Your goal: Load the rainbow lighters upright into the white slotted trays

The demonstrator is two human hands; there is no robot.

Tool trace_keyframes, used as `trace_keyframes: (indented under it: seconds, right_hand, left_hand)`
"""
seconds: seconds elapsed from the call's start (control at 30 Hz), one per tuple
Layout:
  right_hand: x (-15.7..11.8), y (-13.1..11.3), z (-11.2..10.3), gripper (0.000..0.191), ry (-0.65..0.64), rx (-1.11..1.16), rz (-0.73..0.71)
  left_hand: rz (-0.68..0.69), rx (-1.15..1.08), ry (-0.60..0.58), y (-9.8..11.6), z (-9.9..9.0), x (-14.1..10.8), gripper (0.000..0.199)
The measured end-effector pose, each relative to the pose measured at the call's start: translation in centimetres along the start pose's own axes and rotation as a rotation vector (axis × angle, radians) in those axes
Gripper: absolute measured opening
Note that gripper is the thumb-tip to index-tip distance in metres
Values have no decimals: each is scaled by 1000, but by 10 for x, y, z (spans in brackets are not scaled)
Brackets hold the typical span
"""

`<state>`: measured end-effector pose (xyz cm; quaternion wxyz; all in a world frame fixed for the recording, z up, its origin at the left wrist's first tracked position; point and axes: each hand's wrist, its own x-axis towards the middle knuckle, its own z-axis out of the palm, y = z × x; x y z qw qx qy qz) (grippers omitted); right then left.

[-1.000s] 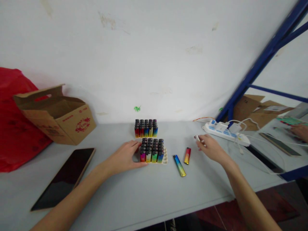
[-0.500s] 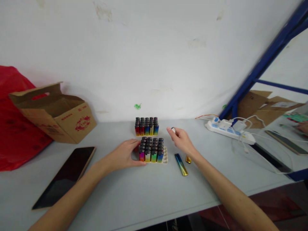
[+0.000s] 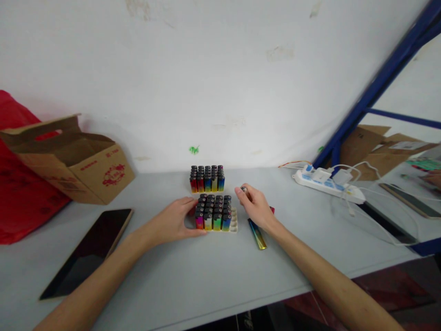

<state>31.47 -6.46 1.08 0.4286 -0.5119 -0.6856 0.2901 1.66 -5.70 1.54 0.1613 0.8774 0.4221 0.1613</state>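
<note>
Several coloured lighters (image 3: 217, 220) with black tops stand upright in rows in a white tray (image 3: 234, 220), whose right column of slots holds none. My left hand (image 3: 175, 220) is wrapped round the left side of this tray. To its right, my right hand (image 3: 253, 202) pinches a lighter (image 3: 244, 189), mostly hidden by the fingers. A blue and gold lighter (image 3: 258, 235) lies on the table below that hand, and a red end of another (image 3: 272, 209) shows behind it. Farther back stands a second block of lighters (image 3: 207, 180).
An open cardboard box (image 3: 99, 177) and a red bag (image 3: 20, 202) are at the left, near a dark tablet (image 3: 89, 250). At the right lie a white power strip (image 3: 330, 186) with cables and a dark phone (image 3: 387, 223), beside a blue metal frame (image 3: 360, 105).
My right hand has moved slightly down and left with its lighter, closer to the tray. The view has shifted a little. My left hand keeps its place at the tray.
</note>
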Motion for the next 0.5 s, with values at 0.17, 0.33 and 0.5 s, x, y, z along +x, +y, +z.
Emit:
trace_keyframes:
  seconds: [0.17,0.33,0.5]
  right_hand:
    - [1,-4,-6,47,-93,16,-127]
    - [3,-2,-10,54,-116,-246,-205]
    - [5,3,-14,54,-217,-297,-209]
  left_hand:
    - [-4,-29,0,1,-1,0,59]
    - [-20,-20,-23,1,-1,0,62]
    - [-22,-7,-18,2,-2,-2,53]
